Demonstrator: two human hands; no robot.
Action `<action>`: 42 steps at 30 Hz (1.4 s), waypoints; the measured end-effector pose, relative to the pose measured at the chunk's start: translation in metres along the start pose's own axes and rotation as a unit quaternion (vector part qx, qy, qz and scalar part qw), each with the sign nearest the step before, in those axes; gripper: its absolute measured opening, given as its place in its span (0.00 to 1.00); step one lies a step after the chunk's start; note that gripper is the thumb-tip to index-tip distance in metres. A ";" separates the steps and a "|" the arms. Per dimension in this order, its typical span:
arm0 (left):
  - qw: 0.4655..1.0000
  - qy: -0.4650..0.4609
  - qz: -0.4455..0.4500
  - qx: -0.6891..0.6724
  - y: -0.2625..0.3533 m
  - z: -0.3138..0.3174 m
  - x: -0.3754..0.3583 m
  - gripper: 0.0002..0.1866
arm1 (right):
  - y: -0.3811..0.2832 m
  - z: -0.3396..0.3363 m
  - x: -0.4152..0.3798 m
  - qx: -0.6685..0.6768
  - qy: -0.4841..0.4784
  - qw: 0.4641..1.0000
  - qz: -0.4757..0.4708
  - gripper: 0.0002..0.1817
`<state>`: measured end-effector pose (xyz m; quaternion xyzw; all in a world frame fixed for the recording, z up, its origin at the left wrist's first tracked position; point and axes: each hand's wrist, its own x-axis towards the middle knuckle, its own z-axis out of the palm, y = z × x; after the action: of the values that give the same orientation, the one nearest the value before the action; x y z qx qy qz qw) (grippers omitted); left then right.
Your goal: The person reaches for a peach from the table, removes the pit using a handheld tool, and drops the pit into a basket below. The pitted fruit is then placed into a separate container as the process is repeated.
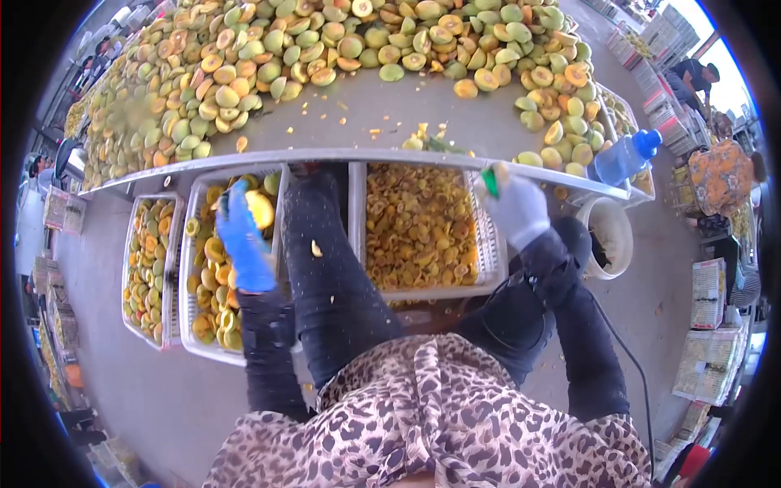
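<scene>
A halved orange-yellow fruit [261, 209] is held by the blue-gloved left hand [244, 240] at its fingertips, above the white plastic crate of green-and-orange fruit halves [213, 353] beside the left leg; the exact finger placement is blurred. A green-handled tool [490, 182] is clenched in the white-gloved right hand [521, 213], near the table edge; the tip is not made out, so its type cannot be told.

The white plastic crate of brownish-yellow scraps [490, 252] is set between the knees, under the grey metal table's rim [366, 154], probably so scraps are caught close to the body. The crate of halves is likely kept at the left for easy reach of the fruit-holding hand. A large heap of green-and-orange cut fruit [325, 41] is spread across the tabletop, in front of both hands. A blue-capped plastic bottle [622, 159] is seen at the table's right edge, with a white plastic bucket [625, 236] below, apart from the crates.
</scene>
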<state>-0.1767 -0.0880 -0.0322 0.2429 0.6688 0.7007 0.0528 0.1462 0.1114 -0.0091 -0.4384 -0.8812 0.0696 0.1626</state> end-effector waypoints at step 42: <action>0.876 -0.283 -0.219 -0.324 0.077 0.109 -0.101 0.27 | -0.090 -0.030 -0.047 0.103 -0.019 0.978 -0.178 0.17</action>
<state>-0.0238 -0.0370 0.0133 0.2475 0.3974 0.7496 0.4679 0.1152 0.0190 0.0320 -0.2540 -0.9363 0.1378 0.1996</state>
